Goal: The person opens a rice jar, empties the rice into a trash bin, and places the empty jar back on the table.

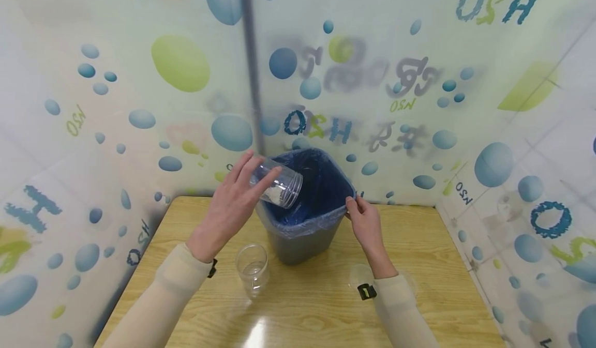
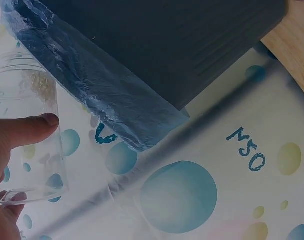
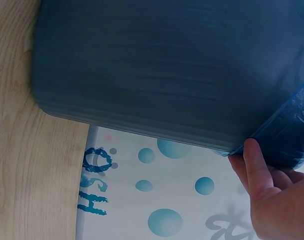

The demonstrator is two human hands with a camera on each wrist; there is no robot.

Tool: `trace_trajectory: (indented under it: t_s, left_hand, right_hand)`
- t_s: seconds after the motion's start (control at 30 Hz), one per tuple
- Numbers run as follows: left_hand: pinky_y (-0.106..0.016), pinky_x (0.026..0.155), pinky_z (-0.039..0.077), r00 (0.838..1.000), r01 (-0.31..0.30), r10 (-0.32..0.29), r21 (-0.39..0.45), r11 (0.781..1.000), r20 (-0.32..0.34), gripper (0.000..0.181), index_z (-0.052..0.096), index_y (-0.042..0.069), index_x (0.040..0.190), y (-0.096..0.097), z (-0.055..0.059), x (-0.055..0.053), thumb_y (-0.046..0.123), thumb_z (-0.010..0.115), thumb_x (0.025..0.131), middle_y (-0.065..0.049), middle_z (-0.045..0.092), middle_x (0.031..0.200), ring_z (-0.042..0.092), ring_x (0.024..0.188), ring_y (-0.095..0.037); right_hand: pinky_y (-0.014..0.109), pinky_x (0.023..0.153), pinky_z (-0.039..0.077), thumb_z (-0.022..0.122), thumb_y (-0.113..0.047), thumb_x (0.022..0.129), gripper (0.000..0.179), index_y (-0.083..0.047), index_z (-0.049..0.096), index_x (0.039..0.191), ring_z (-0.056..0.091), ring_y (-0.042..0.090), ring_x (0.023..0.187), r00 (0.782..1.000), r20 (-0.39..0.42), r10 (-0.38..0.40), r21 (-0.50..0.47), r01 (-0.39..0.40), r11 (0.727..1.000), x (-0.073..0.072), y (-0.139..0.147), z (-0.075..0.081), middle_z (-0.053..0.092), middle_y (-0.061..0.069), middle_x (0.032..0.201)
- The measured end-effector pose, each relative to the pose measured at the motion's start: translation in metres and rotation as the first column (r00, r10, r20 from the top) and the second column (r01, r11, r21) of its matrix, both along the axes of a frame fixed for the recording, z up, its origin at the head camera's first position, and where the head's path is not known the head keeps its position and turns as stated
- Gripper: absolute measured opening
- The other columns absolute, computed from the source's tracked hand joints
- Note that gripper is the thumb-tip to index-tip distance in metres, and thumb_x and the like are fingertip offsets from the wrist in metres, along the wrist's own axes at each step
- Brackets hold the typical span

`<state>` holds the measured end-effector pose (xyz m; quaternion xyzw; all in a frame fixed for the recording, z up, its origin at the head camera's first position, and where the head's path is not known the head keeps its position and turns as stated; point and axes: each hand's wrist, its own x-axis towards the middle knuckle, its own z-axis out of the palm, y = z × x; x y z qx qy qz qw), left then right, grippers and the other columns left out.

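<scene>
My left hand (image 1: 235,200) grips a clear plastic jar (image 1: 279,185), tipped with its mouth over the opening of a grey trash bin (image 1: 302,242). Some pale, grainy stuff (image 2: 41,86) lies near the jar's mouth in the left wrist view. A blue bag (image 1: 321,224) lines the bin and folds down over its rim. At the bin's right corner, my right hand (image 1: 365,224) pinches the lined rim between thumb and fingers. In the right wrist view, the right hand (image 3: 277,192) shows at the bag's folded edge, beside the bin's grey side (image 3: 136,75).
A clear glass mug (image 1: 252,268) stands on the wooden table (image 1: 307,312), in front of the bin and near my left forearm. Behind the table and along both sides hang white curtains (image 1: 382,27) with blue and green bubble prints.
</scene>
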<state>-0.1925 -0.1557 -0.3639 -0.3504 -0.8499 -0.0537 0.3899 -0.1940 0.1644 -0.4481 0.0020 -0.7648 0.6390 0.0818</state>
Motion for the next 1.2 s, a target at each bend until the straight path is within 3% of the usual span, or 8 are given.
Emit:
trace_trajectory:
  t_s: [0.07, 0.13, 0.37, 0.53, 0.67, 0.83, 1.0, 1.2]
  left_hand:
    - [-0.051, 0.069, 0.059, 1.000, -0.003, 0.003, -0.002, 1.000, 0.000, 0.080, 0.057, 0.019, 0.147, 0.000, 0.000, 0.000, -0.027, 0.060, 0.082, -0.023, 0.047, 0.143, 0.033, 0.148, -0.045]
    - [-0.051, 0.070, 0.059, 1.000, -0.003, 0.003, -0.011, 1.000, 0.007, 0.080, 0.056, 0.020, 0.148, 0.001, 0.000, 0.000, -0.026, 0.059, 0.083, -0.023, 0.046, 0.144, 0.031, 0.149, -0.047]
    - [-0.058, 0.105, 0.047, 0.999, 0.017, -0.013, -0.096, 0.995, 0.041, 0.084, 0.050, 0.020, 0.154, 0.007, -0.003, 0.002, -0.026, 0.060, 0.084, -0.023, 0.042, 0.150, 0.027, 0.150, -0.049]
    - [-0.058, 0.101, 0.050, 1.000, 0.014, -0.012, -0.136, 0.991, 0.014, 0.086, 0.043, 0.022, 0.158, 0.011, -0.004, 0.002, -0.023, 0.061, 0.086, -0.021, 0.038, 0.154, 0.024, 0.152, -0.045]
    - [-0.056, 0.101, 0.050, 0.997, 0.018, -0.026, -0.124, 0.992, -0.071, 0.080, 0.046, 0.021, 0.155, 0.013, 0.002, -0.003, -0.021, 0.062, 0.088, -0.021, 0.040, 0.151, 0.030, 0.149, -0.045]
    - [-0.055, 0.097, 0.053, 0.986, 0.002, -0.015, -0.078, 0.997, -0.164, 0.078, 0.051, 0.021, 0.150, 0.004, 0.015, -0.008, -0.024, 0.058, 0.087, -0.021, 0.043, 0.147, 0.036, 0.144, -0.048]
    - [-0.056, 0.093, 0.053, 0.989, 0.009, -0.030, -0.150, 0.989, -0.143, 0.082, 0.049, 0.022, 0.152, 0.004, 0.015, -0.007, -0.024, 0.061, 0.086, -0.019, 0.039, 0.152, 0.032, 0.147, -0.046]
    - [-0.055, 0.104, 0.047, 0.995, 0.051, -0.075, -0.318, 0.947, -0.064, 0.092, 0.041, 0.023, 0.158, 0.014, 0.005, -0.007, -0.019, 0.073, 0.082, -0.015, 0.030, 0.162, 0.026, 0.152, -0.040]
  right_hand:
    - [0.036, 0.094, 0.055, 0.052, -0.028, 0.110, 0.045, 0.008, 0.062, 0.136, 0.064, 0.036, 0.123, 1.000, 0.014, 0.001, -0.002, -0.001, 1.000, 0.001, 0.000, 0.002, 0.064, 0.027, 0.133]
    - [0.037, 0.095, 0.055, 0.051, -0.025, 0.110, 0.044, 0.009, 0.061, 0.136, 0.063, 0.037, 0.124, 1.000, 0.029, 0.003, -0.002, -0.003, 1.000, 0.003, -0.002, 0.008, 0.063, 0.028, 0.134]
    - [0.040, 0.096, 0.054, 0.049, -0.019, 0.110, 0.043, 0.014, 0.059, 0.135, 0.063, 0.040, 0.124, 1.000, 0.026, 0.007, 0.025, -0.008, 1.000, 0.017, -0.009, 0.031, 0.062, 0.033, 0.132]
    - [0.045, 0.098, 0.053, 0.049, -0.021, 0.110, 0.043, 0.013, 0.060, 0.134, 0.063, 0.040, 0.124, 1.000, 0.028, 0.004, 0.009, -0.005, 1.000, 0.008, -0.004, 0.016, 0.062, 0.031, 0.133]
    - [0.046, 0.098, 0.053, 0.049, -0.024, 0.110, 0.044, 0.011, 0.061, 0.133, 0.063, 0.038, 0.123, 1.000, 0.016, 0.003, 0.011, -0.003, 1.000, 0.001, -0.001, 0.003, 0.063, 0.030, 0.132]
    - [0.037, 0.094, 0.056, 0.052, -0.030, 0.109, 0.046, 0.009, 0.064, 0.131, 0.065, 0.036, 0.121, 1.000, 0.001, 0.009, -0.006, -0.009, 1.000, 0.001, -0.002, 0.002, 0.065, 0.027, 0.130]
    - [0.040, 0.095, 0.056, 0.052, -0.031, 0.109, 0.047, 0.008, 0.063, 0.132, 0.065, 0.036, 0.121, 1.000, 0.007, 0.002, -0.001, -0.002, 1.000, 0.000, -0.002, 0.000, 0.065, 0.027, 0.130]
    - [0.042, 0.095, 0.056, 0.054, -0.034, 0.108, 0.048, 0.008, 0.065, 0.129, 0.066, 0.036, 0.118, 1.000, 0.003, -0.011, 0.005, 0.011, 1.000, -0.001, -0.002, 0.000, 0.066, 0.026, 0.128]
